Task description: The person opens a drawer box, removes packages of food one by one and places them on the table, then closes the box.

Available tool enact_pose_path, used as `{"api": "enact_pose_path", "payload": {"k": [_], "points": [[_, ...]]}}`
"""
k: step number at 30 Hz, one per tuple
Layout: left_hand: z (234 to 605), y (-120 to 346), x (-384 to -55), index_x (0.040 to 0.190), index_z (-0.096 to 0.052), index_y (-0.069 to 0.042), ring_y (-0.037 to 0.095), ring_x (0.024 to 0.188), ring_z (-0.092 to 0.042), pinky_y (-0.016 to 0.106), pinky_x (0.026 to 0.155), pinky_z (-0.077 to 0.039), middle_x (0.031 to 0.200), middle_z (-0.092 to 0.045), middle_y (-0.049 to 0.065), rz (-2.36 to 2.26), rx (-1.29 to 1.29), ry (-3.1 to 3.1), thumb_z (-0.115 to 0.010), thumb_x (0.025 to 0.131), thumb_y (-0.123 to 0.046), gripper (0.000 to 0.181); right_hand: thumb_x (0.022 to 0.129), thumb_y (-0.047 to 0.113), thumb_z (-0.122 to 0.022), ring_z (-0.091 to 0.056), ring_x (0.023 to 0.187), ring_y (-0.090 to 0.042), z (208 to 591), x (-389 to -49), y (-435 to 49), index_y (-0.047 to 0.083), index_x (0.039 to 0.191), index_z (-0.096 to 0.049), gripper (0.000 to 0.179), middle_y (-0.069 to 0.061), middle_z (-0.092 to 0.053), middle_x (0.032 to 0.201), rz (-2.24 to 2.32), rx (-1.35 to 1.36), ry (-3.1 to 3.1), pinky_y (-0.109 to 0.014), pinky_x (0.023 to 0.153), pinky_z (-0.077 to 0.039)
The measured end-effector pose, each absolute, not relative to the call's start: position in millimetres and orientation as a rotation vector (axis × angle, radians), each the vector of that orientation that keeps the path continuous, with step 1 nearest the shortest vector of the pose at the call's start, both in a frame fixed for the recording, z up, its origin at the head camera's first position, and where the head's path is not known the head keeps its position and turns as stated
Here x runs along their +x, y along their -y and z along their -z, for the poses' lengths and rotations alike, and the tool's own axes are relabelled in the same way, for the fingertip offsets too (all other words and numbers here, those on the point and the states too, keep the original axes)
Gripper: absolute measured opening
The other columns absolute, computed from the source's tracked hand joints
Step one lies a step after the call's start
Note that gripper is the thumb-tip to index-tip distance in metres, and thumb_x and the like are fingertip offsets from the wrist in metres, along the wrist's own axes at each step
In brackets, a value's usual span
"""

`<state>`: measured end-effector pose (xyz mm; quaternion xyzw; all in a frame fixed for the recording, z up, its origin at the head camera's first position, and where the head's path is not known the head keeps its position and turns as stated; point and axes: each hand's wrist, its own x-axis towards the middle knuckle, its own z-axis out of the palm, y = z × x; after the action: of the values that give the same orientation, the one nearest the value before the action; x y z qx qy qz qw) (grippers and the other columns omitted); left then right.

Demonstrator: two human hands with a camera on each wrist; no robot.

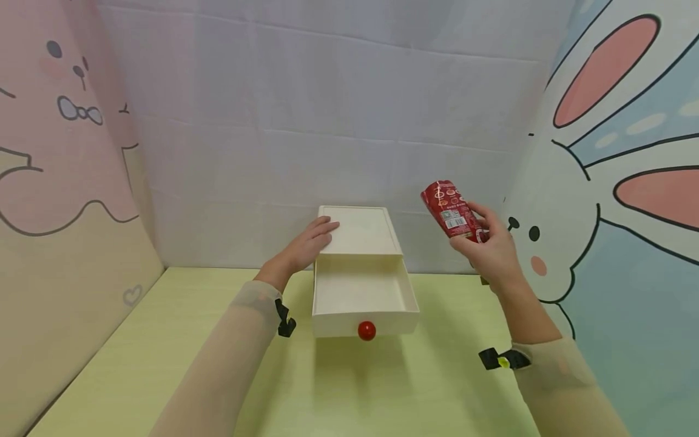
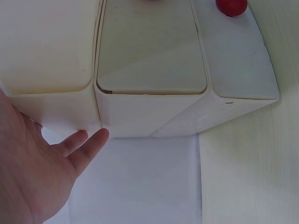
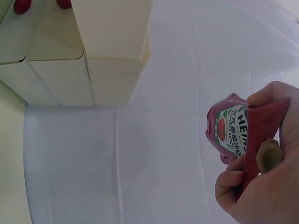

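A white drawer cabinet (image 1: pixel 360 230) stands near the back of the table, its top drawer (image 1: pixel 338 326) pulled out toward me. Inside, the drawer's bare bottom shows; a round red knob (image 1: pixel 367 331) sits on its front. My left hand (image 1: pixel 306 246) rests at the left edge of the cabinet's top, fingers extended over it. Up in the air to the right of the cabinet, my right hand (image 1: pixel 494 255) grips a red Heinz tomato ketchup pouch (image 1: pixel 450 209) by one end. The pouch's label (image 3: pixel 232 130) faces the right wrist camera, while fingers cover its lower part.
Lower drawers (image 2: pixel 152 51) are pushed in beneath the open one. A white cloth (image 1: pixel 327 121) hangs behind the pale yellow-green table (image 1: pixel 207 340). Cartoon-printed panels stand at the left (image 1: pixel 65 200) and right (image 1: pixel 644 291).
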<state>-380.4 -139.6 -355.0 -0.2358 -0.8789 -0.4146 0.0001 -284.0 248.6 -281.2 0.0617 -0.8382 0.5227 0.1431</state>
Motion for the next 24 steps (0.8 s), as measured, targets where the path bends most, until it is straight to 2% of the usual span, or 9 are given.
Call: {"api": "enact_pose_path", "payload": {"k": [4,11,16,20,24], "points": [[355,140,-381,0.173,-0.035,-0.010,0.038,0.173,-0.004,0.064,0.138,-0.012,0.186,-0.009,0.012,1.313,-0.730,2.758,-0.032,0.119,-0.029,0.057,0.102,0.030,-0.074,-0.044,0.140,-0.035,290,-294,-257,0.030,0.175,-0.027,0.087,-0.020,-0.040,0.167,-1.533,0.079,2.407,-0.015,0.077,-0.057],[355,140,-381,0.173,-0.036,-0.011,0.037,0.173,-0.005,0.064,0.138,-0.012,0.186,-0.011,0.011,1.289,-0.721,2.770,-0.033,0.119,-0.032,0.058,0.102,0.035,-0.071,-0.050,0.135,-0.037,321,-316,-277,0.022,0.176,-0.024,0.089,-0.026,-0.045,0.164,-1.489,-0.042,2.453,-0.016,0.075,-0.055],[356,139,-382,0.173,-0.036,-0.011,0.037,0.173,-0.005,0.064,0.138,-0.011,0.186,-0.011,0.010,1.295,-0.722,2.771,-0.033,0.119,-0.032,0.058,0.102,0.039,-0.070,-0.052,0.133,-0.040,351,-331,-290,0.015,0.176,-0.022,0.092,-0.030,-0.046,0.163,-1.420,-0.158,2.522,-0.023,0.074,-0.053],[355,139,-381,0.173,-0.036,-0.013,0.036,0.174,-0.006,0.063,0.138,-0.012,0.187,-0.011,0.009,1.308,-0.708,2.775,-0.033,0.119,-0.032,0.058,0.100,0.041,-0.072,-0.051,0.132,-0.043,374,-341,-294,0.011,0.175,-0.023,0.094,-0.034,-0.040,0.164,-1.348,-0.266,2.580,-0.031,0.074,-0.055],[355,139,-380,0.173,-0.037,-0.012,0.035,0.174,-0.006,0.063,0.138,-0.012,0.186,-0.011,0.009,1.311,-0.709,2.769,-0.034,0.119,-0.032,0.058,0.098,0.043,-0.072,-0.052,0.129,-0.043,399,-350,-299,0.007,0.173,-0.027,0.095,-0.034,-0.043,0.160,-1.246,-0.345,2.642,-0.033,0.072,-0.056]]}}
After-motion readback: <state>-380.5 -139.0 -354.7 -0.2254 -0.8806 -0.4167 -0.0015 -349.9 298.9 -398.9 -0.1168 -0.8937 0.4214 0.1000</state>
